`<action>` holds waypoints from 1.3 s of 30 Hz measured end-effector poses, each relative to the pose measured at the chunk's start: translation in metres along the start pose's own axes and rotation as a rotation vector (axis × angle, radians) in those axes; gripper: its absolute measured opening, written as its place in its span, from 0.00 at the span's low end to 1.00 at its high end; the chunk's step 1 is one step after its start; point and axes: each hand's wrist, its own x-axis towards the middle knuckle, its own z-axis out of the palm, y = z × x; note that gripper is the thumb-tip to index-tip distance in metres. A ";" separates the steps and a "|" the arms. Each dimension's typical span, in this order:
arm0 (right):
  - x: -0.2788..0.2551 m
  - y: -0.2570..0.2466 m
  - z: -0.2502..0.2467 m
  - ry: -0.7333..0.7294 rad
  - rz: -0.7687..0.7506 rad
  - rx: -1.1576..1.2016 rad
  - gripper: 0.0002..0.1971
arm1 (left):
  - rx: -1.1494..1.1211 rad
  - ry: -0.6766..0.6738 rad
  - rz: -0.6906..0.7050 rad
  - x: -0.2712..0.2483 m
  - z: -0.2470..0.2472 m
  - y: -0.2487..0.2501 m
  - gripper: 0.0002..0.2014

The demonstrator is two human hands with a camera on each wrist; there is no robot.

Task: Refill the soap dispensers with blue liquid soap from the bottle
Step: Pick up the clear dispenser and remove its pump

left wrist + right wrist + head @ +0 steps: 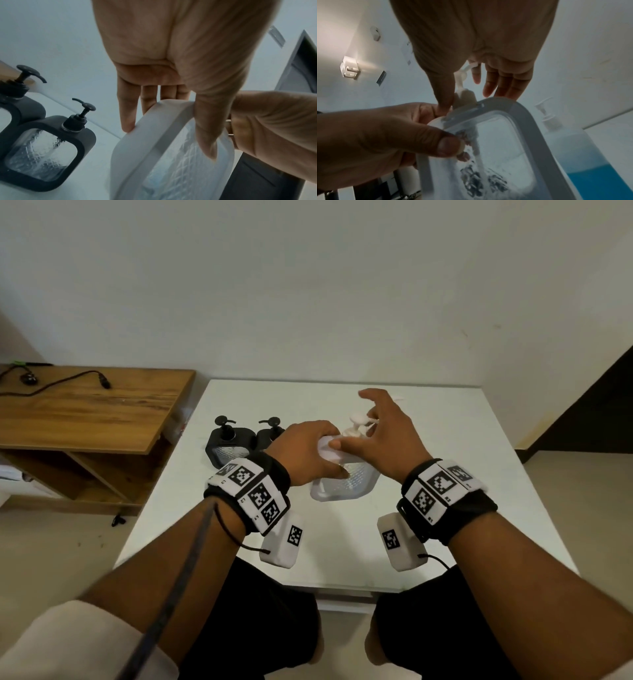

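While the left hand clamps its thumb and fingers round the near-left top corner of the white dispenser, tilted on the white table, the right hand hangs over its pump, fingers spread, thumb touching the neck. 2 black dispensers stand just left. Right of it, the wrist view shows the soap bottle, partly blue.

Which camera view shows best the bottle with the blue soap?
The right wrist view: the bottle of blue soap stands behind the white dispenser, its blue liquid and pump plainly visible. In the head view the hands hide nearly all of it. The left wrist view does not show it.
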 end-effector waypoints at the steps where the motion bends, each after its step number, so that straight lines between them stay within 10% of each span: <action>1: 0.002 0.001 -0.001 0.015 0.025 0.001 0.40 | -0.030 0.022 -0.005 0.001 0.000 -0.001 0.23; 39: 0.013 0.008 0.025 0.054 0.043 -0.049 0.33 | 0.131 0.124 0.044 0.009 0.006 -0.019 0.24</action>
